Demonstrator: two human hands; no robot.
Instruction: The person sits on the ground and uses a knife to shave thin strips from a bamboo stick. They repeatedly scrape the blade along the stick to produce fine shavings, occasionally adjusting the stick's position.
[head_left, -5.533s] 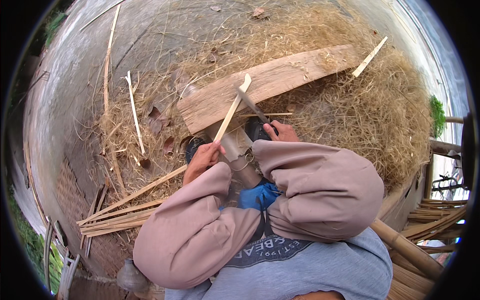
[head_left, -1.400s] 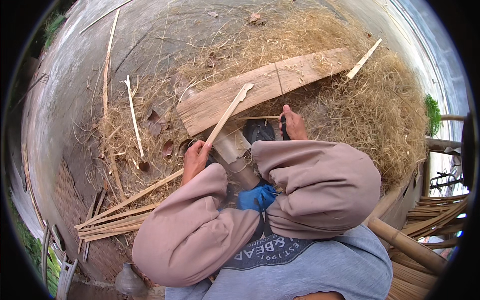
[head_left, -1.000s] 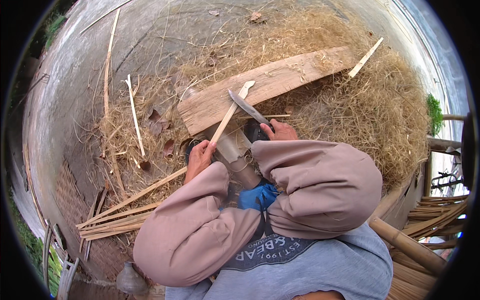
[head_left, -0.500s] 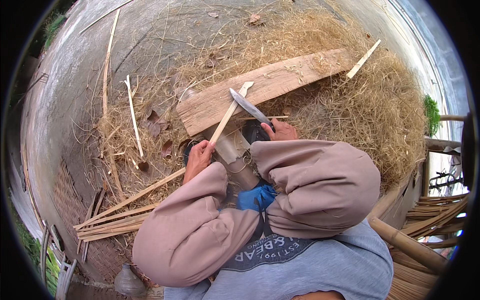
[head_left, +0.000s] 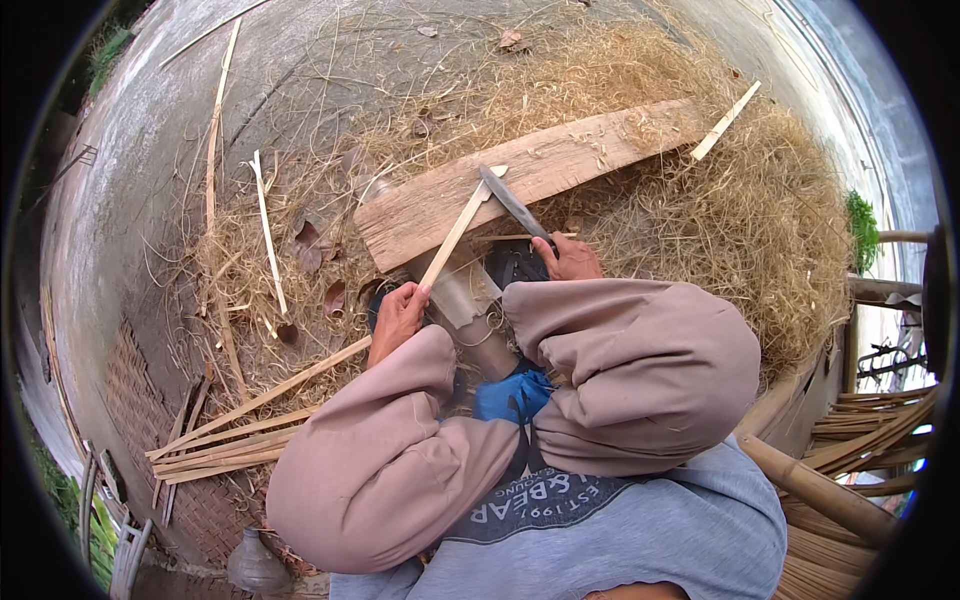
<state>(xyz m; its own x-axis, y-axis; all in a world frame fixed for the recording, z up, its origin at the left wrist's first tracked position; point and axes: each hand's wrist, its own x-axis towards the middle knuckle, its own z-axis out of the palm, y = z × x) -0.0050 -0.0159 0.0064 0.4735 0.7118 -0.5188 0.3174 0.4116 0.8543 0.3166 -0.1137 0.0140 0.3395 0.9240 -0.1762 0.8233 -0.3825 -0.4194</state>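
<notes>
My left hand (head_left: 400, 312) is closed on the lower end of a narrow pale bamboo strip (head_left: 455, 232). The strip slants up and to the right, its notched upper end over a thick wooden plank (head_left: 580, 150). In my right hand (head_left: 572, 260) is the dark handle of a knife (head_left: 512, 203). The grey blade lies across the strip close to its far end, with its tip just past the strip. The plank is tilted, its left end propped on a round post (head_left: 490, 345) between my legs.
Fine shavings (head_left: 740, 240) cover the floor around the plank. Split strips (head_left: 230, 450) lie in a bundle at my left. Loose strips (head_left: 268, 235) lie farther left, and a short offcut (head_left: 727, 120) beyond the plank's right end. A grey bottle-shaped container (head_left: 258, 565) stands at lower left.
The knife has moved up along the strip toward its far end, and its blade has turned steeper. My right hand shifted slightly right; my left hand has stayed in place.
</notes>
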